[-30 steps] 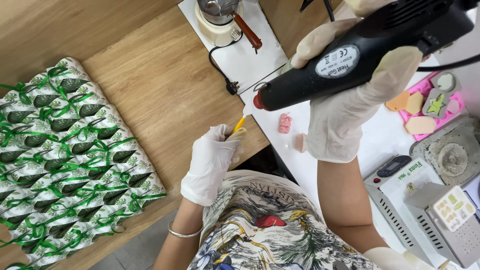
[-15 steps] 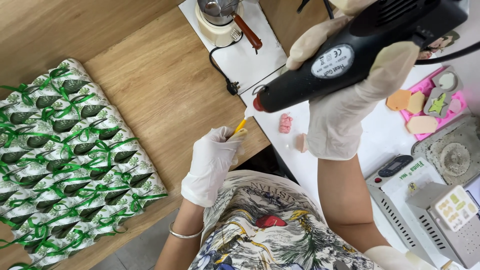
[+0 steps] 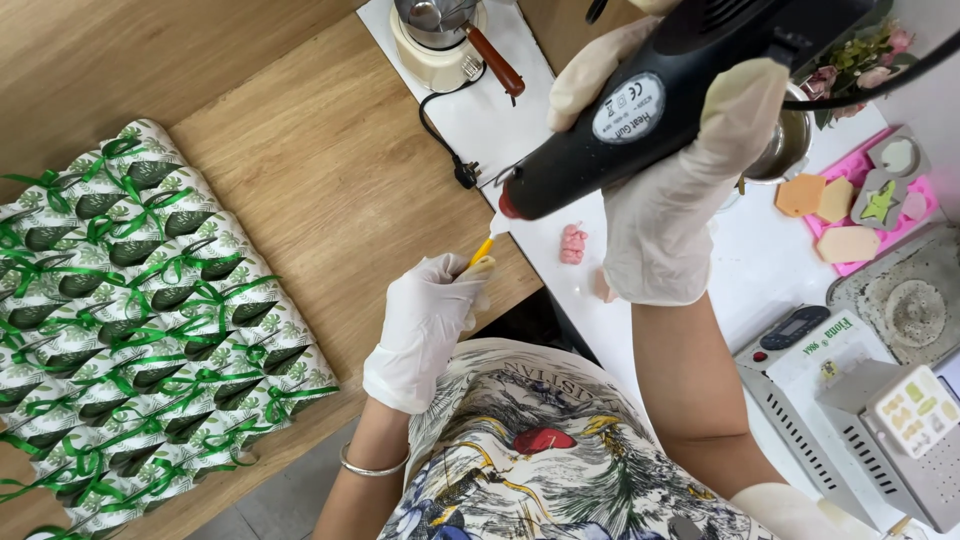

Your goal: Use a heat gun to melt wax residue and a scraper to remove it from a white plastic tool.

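Black heat gun held up over the white desk, nozzle pointing down-left w/ its red tip just above a small yellow-tipped tool; right hand, in a pale glove, has its fingers clamped round the gun's grip and body. Left hand, also gloved, is at the desk's near edge — fingers pinched together on the yellow-tipped tool, which pokes up toward the nozzle; can't tell what the tool is exactly. Just beside, on the white surface: a small pink moulded piece; a second pale bit near the right wrist. Further right — pink tray w/ peach and orange shapes, a white machine w/ a dark display. Top centre: cream-coloured melting pot w/ brown handle, black cord trailing from it. Far left on the wooden desk: rows of leaf-print packets tied w/ green ribbon, well apart from both hands.
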